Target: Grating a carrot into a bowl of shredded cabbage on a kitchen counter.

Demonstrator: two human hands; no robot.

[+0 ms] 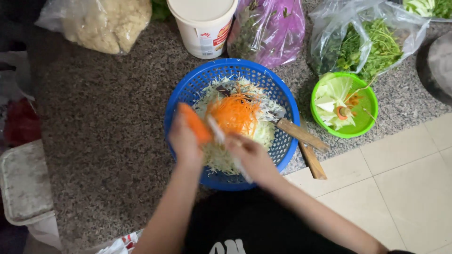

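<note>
A blue plastic colander [188,89] sits on the speckled granite counter [103,122], filled with shredded white cabbage [263,134] and a mound of shredded carrot [235,113]. My left hand [184,141] holds an orange carrot [194,123] over the colander's near left side. My right hand [252,157] grips a pale-handled peeler [219,136], its blade against the carrot. Two wooden-handled tools [301,135] rest on the colander's right rim, their blades partly buried in the cabbage.
A green bowl [365,117] of cabbage pieces and carrot scraps stands right of the colander. Behind are a white lidded tub [203,28], a purple bag [270,28] and a clear bag of herbs [367,42], and a bag of pale crumbly food [106,23]. Tiled floor lies at lower right.
</note>
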